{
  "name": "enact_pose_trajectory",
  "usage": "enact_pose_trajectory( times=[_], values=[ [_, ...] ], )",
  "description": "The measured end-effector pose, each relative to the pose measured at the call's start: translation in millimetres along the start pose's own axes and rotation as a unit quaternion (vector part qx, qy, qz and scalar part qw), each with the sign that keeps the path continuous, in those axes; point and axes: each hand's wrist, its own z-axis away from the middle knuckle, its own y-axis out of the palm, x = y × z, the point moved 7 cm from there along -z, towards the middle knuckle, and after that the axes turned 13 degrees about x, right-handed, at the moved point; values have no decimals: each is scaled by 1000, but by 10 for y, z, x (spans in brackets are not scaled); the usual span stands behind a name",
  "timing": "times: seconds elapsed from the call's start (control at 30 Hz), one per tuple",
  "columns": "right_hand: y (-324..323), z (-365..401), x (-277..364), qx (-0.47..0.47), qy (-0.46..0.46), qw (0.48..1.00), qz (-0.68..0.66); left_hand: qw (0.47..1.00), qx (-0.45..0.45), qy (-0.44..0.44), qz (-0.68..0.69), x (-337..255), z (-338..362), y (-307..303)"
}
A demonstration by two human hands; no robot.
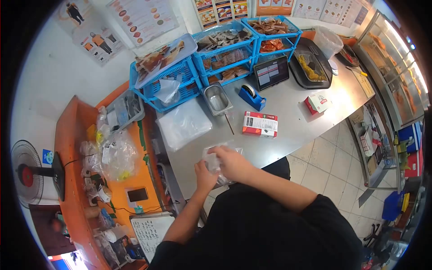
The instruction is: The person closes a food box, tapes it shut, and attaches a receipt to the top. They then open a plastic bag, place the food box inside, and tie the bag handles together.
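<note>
At the front edge of the steel table, my left hand (205, 177) has its fingers closed on the lower left side of a clear plastic bag (211, 157). My right hand (235, 164) grips the same bag from the right, its fingers bent over the top. The bag is crumpled, and some of it shows below my right hand; its contents are hard to make out. Just beyond my hands lies a stack of clear plastic sheets or bags (185, 123). A red and white box (260, 124) lies to the right of them.
Blue basket racks (225, 56) with packets stand at the back. Before them are a metal container (217, 100), a blue tape dispenser (253, 97), a tablet (272, 73) and a black tray (310, 58). A small box (317, 103) sits right, near a glass display case (400, 67). An orange shelf is left.
</note>
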Motion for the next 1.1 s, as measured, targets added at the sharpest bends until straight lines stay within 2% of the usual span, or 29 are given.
enact_pose_trajectory(
  times=[0.03,0.07,0.1,0.13,0.17,0.2,0.23,0.27,0.3,0.33,0.4,0.43,0.47,0.5,0.53,0.57,0.6,0.63,0.67,0.7,0.73,0.77,0.83,0.9,0.93,1.0,1.03,1.07,1.1],
  values=[
    [24,-41,110,18,6,996,93,1000,-3,1,-1,250,8,217],
    [-63,-45,189,15,4,996,92,995,1,-88,42,690,46,459],
    [-173,-25,239,21,25,986,163,980,10,-179,85,1010,146,571],
    [-260,3,221,30,46,971,232,979,15,-184,83,1041,220,445],
    [-485,24,61,-13,83,966,244,931,26,-286,224,1237,345,371],
    [-732,58,-113,-57,117,956,261,853,32,-375,361,1338,443,325],
    [-899,128,-237,-73,155,944,280,850,27,-376,368,1364,441,179],
    [-1011,177,-337,-90,193,931,298,861,23,-335,383,1373,415,23],
    [-937,162,-498,-87,192,929,303,870,20,-294,395,1310,405,-89],
    [-771,154,-785,-80,207,926,306,868,19,-295,400,1167,389,-179],
    [-497,102,-1162,-67,214,920,321,792,-30,-306,527,899,282,-257],
    [-308,39,-1330,-47,227,946,224,787,-39,-307,534,870,282,-197],
    [-134,-10,-1408,-27,239,963,121,688,19,-278,669,767,246,-3],
    [-58,-24,-1300,-25,235,964,123,572,79,-238,781,611,195,109],
    [116,-19,-1165,33,223,971,-84,575,78,-236,779,487,159,40],
    [278,-19,-994,88,202,932,-286,509,106,-198,831,246,113,12],
    [270,-17,-879,86,201,933,-286,437,133,-158,875,-59,62,-54],
    [265,-48,-681,122,131,953,-244,437,137,-156,875,-315,-1,-130],
    [275,-63,-530,159,64,965,-197,491,60,-196,847,-456,-50,-229],
    [304,-89,-555,160,67,965,-194,538,-19,-235,809,-469,-33,-293],
    [320,-152,-584,155,47,974,-160,535,-20,-235,811,-409,-48,-221],
    [302,-214,-616,149,26,980,-126,558,-60,-206,802,-233,-108,-214],
    [-136,-289,-802,2,83,995,55,583,-99,-174,787,17,-222,-412],
    [-726,-258,-1453,-152,211,964,62,502,-234,-226,801,352,-189,-678],
    [-875,-170,-1606,-167,237,957,31,502,-232,-229,801,461,-139,-689],
    [-877,-125,-1825,-181,263,948,4,534,-11,-148,832,376,-210,-550],
    [-698,-115,-1888,-198,206,958,35,575,-11,-247,779,153,-86,-514],
    [-515,-69,-1871,-211,150,964,66,570,-12,-254,781,-2,-26,-344],
    [-290,-30,-1700,-126,212,969,-12,663,39,-285,691,-131,51,-190]
  ],
)
